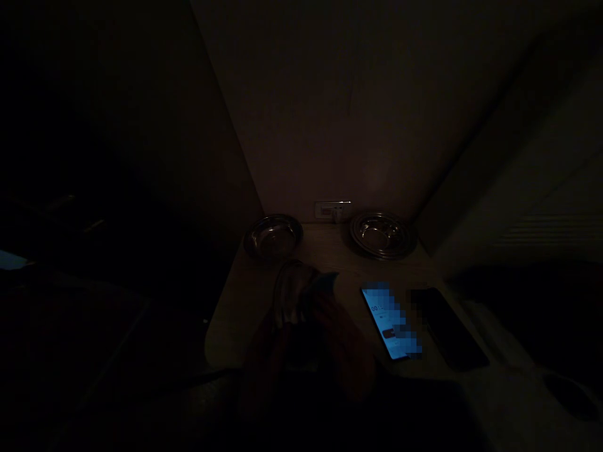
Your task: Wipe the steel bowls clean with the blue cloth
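The scene is very dark. A shiny metal dish stands tilted near the front of the small table, held up in my hands. My left hand is closed on its lower left edge, though the fingers are mostly lost in shadow. My right hand presses a bluish cloth against the dish's right side. Behind them, at the back left, lies a single metal bowl. At the back right sits a stack of metal plates.
A lit phone lies on the table right of my hands, with a dark phone-like slab beside it. A wall socket with a plug is just above the table's back edge. Walls rise behind and to the right.
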### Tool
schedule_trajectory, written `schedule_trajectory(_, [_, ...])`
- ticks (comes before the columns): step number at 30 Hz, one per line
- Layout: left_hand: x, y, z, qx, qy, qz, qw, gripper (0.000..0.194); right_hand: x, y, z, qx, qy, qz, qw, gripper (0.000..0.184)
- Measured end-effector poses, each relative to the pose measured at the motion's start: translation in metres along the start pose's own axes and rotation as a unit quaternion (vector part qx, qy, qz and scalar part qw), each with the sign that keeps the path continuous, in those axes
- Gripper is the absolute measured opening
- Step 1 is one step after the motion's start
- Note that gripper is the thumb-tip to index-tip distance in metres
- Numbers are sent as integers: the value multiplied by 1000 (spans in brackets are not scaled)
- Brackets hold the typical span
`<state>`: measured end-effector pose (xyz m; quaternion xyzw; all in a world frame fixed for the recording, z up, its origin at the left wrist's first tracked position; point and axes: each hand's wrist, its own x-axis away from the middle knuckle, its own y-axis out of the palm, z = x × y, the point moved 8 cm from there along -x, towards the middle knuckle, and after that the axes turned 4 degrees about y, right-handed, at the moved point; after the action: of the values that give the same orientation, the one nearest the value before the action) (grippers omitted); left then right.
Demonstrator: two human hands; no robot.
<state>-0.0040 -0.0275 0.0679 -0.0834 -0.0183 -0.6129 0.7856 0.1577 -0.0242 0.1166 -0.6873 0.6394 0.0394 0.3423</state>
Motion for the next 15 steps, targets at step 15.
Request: schedule_trajectory(15, [0,9,11,-1,12,-36,999,47,-26,4,-19,131,-117,-50,983,41])
